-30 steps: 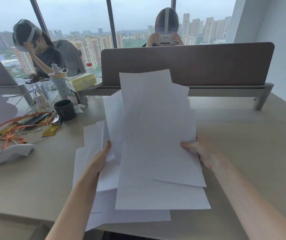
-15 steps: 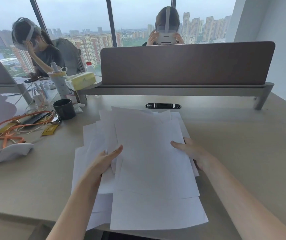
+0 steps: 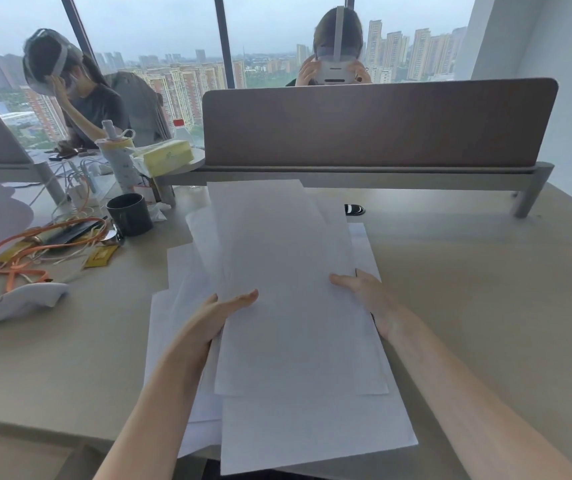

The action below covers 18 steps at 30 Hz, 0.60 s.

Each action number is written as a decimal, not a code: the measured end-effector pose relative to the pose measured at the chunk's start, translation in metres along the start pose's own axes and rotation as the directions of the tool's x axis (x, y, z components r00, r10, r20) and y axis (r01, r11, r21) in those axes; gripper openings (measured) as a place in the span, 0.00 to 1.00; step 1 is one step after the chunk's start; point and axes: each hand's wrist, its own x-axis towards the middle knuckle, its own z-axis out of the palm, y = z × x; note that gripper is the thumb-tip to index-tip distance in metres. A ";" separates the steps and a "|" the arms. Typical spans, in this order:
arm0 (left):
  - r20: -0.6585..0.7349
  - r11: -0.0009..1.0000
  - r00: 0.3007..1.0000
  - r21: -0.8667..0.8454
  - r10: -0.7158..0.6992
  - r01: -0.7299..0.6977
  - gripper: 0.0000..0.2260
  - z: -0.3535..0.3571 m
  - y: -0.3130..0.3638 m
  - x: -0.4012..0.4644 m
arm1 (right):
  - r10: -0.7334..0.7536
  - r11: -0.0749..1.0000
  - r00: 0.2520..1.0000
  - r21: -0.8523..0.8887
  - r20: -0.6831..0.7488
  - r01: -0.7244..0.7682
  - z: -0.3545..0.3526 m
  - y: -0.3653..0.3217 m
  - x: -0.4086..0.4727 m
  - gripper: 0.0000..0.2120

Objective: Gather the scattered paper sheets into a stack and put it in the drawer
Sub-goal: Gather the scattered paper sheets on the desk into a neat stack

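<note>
A loose, uneven pile of white paper sheets (image 3: 288, 299) lies in front of me on the beige desk (image 3: 485, 289), its far end raised off the surface. My left hand (image 3: 220, 311) grips the pile's left edge, thumb on top and fingers hidden beneath. My right hand (image 3: 364, 291) grips the right edge the same way. Lower sheets (image 3: 173, 278) stick out to the left, and others (image 3: 312, 434) hang over the desk's near edge. No drawer is in view.
At the left lie orange cables (image 3: 18, 251), a black cup (image 3: 128, 214), a white controller (image 3: 25, 299) and a white bottle (image 3: 118, 157). A brown divider panel (image 3: 378, 123) runs along the desk's back. Two persons wearing headsets sit beyond it.
The sheets were held up high, dropped flat to the desk, and now their far end rises again. Both hands slid closer to me along the pile's side edges.
</note>
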 end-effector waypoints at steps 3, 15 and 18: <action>-0.026 0.999 1.000 -0.049 0.002 -0.003 0.13 0.003 0.008 -0.004 | -0.054 0.998 0.998 0.027 -0.019 0.054 0.003 -0.008 0.002 0.16; -0.096 0.869 0.864 0.077 0.494 -0.488 0.09 0.003 0.070 -0.023 | -0.503 0.862 0.861 0.023 -0.081 0.506 0.016 -0.074 -0.026 0.18; -0.120 0.817 0.808 0.081 0.577 -0.571 0.09 0.005 0.082 -0.028 | -0.589 0.806 0.806 0.037 -0.058 0.591 0.019 -0.090 -0.036 0.19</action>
